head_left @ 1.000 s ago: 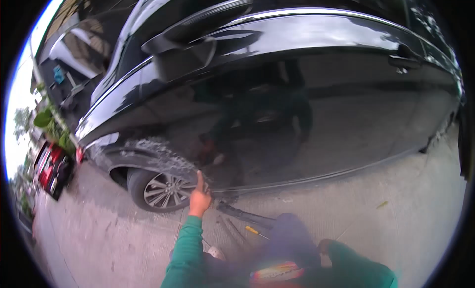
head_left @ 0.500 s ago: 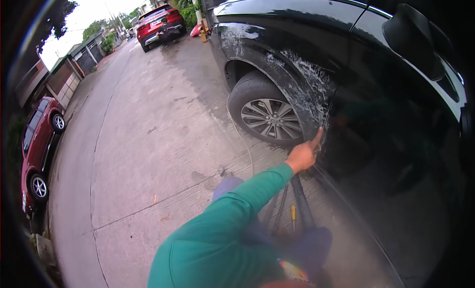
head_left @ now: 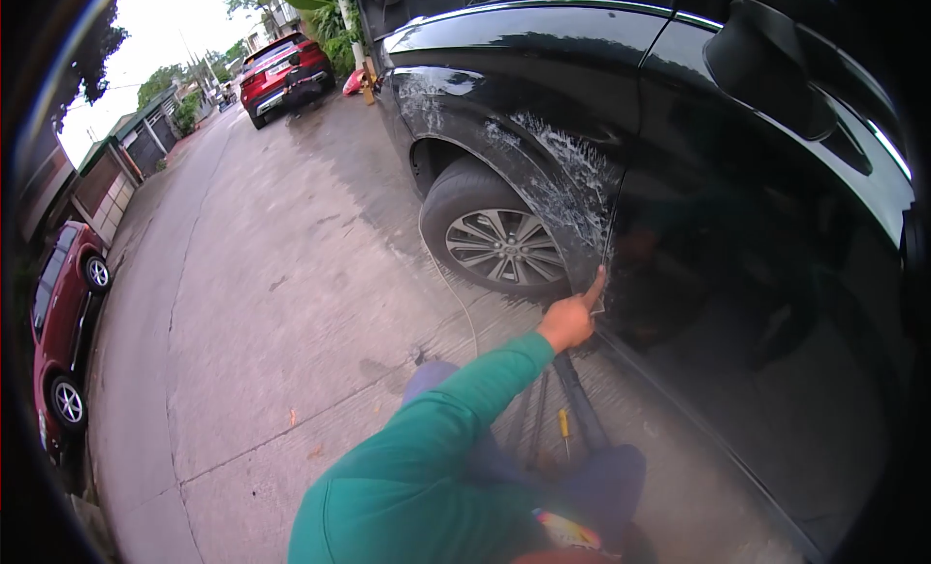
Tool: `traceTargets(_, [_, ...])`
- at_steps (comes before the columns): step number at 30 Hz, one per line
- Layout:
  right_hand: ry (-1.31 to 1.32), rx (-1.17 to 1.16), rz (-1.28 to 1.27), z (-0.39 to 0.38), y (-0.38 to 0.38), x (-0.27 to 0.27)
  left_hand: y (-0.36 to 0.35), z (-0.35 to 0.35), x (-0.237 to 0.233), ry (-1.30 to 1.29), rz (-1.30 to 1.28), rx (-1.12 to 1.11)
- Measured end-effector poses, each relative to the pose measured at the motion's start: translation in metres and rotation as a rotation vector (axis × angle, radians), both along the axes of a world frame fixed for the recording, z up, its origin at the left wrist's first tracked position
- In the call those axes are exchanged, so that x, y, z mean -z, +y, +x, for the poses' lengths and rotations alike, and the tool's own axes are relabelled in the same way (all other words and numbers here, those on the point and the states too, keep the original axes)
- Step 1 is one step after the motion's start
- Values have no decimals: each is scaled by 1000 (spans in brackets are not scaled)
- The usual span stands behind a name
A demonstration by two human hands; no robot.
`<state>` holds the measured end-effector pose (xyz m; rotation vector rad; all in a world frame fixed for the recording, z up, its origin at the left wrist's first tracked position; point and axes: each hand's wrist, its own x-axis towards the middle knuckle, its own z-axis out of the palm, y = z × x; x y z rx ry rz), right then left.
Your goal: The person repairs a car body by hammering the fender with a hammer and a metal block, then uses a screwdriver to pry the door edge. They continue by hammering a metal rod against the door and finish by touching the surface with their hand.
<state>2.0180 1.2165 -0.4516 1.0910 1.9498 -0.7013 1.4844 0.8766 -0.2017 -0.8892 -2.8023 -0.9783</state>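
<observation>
Now that the view has been turned toward the road (head_left: 281, 254), the black car (head_left: 718, 302) is seen at the right, still pointed at by the left hand (head_left: 568, 322), low behind the front wheel (head_left: 506, 246). In that grip, one finger is held straight and others bent; whether anything is held cannot be told, nor can the right hand's grip.

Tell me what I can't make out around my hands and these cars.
Head view, left hand: its back hides the palm, so whether it holds anything is unclear.
Head view, right hand: not made out at the blurred bottom edge.
Head view, black car: the right rim cuts off its rear.
Head view, red car up the road: lettering too small to read.
</observation>
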Motion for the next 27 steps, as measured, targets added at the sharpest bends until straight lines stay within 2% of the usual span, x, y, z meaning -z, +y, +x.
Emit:
traceTargets(6, [31, -5, -16, 9, 0, 7, -4, -4, 1, -64, 62, 63])
traceTargets(9, [50, -46, -57, 31, 11, 24, 0, 6, -11, -147, -22, -16])
traceTargets(10, [57, -85, -78, 39, 14, 34, 3, 8, -25, -200, -43, -12])
traceTargets(11, [68, -130, -92, 51, 12, 42, 7, -2, -2, -106, 5, -10])
traceTargets(13, [112, -279, -102, 56, 9, 62, 11, -2, 4, -63, 67, 41])
traceTargets(14, [141, -318, -86, 59, 4, 69, 11, -7, 14, -78, 139, 96])
traceTargets(16, [189, -341, -38, 65, -8, 74, 19, 8, -2, -194, 249, 143])
traceTargets(17, [201, -339, -9, 71, -14, 73, 19, 4, 5, -172, 230, 128])
traceTargets(18, [206, -333, 14, 78, -20, 72, 19, 2, 12, -149, 338, 202])
traceTargets(19, [209, -324, 29, 85, -26, 73, 16, 8, 3, -78, 256, 223])
traceTargets(22, [213, -314, 74, 108, -33, 76, 19, -2, 18, -26, 259, 202])
traceTargets(24, [217, -305, 121, 123, -37, 78, 20, 1, 15, -140, 300, 194])
traceTargets(27, [209, -289, 278, 135, -37, 82, 18, -2, 18, -107, 288, 232])
